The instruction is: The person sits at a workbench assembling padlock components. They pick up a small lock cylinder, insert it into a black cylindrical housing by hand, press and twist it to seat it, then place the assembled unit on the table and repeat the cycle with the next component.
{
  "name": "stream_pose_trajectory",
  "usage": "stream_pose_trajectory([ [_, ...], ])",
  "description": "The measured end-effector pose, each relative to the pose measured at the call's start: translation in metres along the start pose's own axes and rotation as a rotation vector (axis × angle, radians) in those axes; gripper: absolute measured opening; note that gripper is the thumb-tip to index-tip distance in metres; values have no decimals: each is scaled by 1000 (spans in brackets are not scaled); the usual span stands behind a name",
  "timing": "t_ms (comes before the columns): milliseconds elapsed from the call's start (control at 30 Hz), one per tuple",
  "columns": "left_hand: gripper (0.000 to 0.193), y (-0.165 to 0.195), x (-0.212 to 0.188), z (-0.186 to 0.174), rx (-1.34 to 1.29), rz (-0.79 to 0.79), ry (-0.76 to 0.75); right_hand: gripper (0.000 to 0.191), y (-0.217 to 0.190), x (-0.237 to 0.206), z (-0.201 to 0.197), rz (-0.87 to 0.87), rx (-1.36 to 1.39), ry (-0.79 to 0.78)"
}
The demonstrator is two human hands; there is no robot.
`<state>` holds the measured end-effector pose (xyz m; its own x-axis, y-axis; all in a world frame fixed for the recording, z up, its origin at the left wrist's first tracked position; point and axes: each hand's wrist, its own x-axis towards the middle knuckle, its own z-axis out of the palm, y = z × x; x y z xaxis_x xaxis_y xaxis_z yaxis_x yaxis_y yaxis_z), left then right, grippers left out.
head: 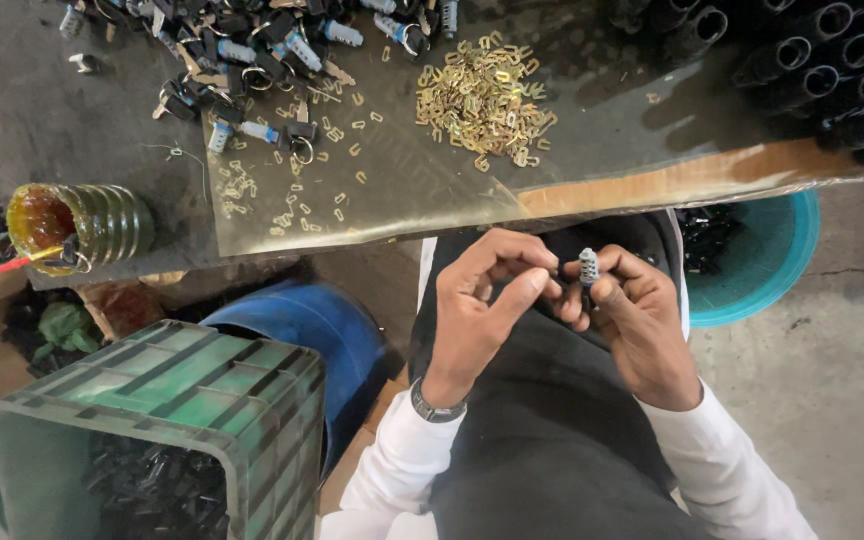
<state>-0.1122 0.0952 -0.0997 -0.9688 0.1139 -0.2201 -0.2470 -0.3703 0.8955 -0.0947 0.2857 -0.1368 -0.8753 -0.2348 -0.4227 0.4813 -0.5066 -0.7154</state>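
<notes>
My right hand (640, 318) pinches a small grey ribbed cylinder (589, 266), a lock-like part, upright between thumb and fingers over my lap. My left hand (487, 300) meets it from the left, fingertips touching the part's side; a watch sits on that wrist. On the worktable (102, 130) ahead lies a heap of small brass clips (484, 100), with more clips scattered to its left. A pile of black and grey lock parts with rings (262, 50) lies at the table's far side.
A green plastic crate (167, 400) holding dark parts stands at lower left, a blue barrel (322, 325) beside it. A ribbed jar (77, 222) lies on the table's left edge. A teal basin (767, 255) with black parts is right; black tubes (832, 60) are stacked upper right.
</notes>
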Motion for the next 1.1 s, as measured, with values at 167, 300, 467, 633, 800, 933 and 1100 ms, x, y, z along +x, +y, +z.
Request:
stream_pose_trajectory([
  [167, 12, 5, 2, 8, 235, 140, 46, 24, 2, 0, 1, 7, 35, -13],
  [300, 13, 11, 0, 13, 290, 153, 105, 23, 4, 0, 0, 15, 43, -15],
  [467, 17, 15, 0, 15, 521, 376, 132, 23, 5, 0, 0, 23, 34, -23],
  [633, 18, 15, -1, 17, 584, 408, 141, 24, 2, -1, 1, 14, -30, -50],
  [800, 19, 12, -1, 18, 628, 441, 97, 23, -1, -3, 3, 30, -37, -48],
  [933, 22, 14, 0, 16, 729, 470, 54, 19, -4, -6, 3, 22, -113, -7],
  [1100, 22, 20, -1, 12, 734, 431, -14, 16, -9, -8, -2, 34, -334, 76],
])
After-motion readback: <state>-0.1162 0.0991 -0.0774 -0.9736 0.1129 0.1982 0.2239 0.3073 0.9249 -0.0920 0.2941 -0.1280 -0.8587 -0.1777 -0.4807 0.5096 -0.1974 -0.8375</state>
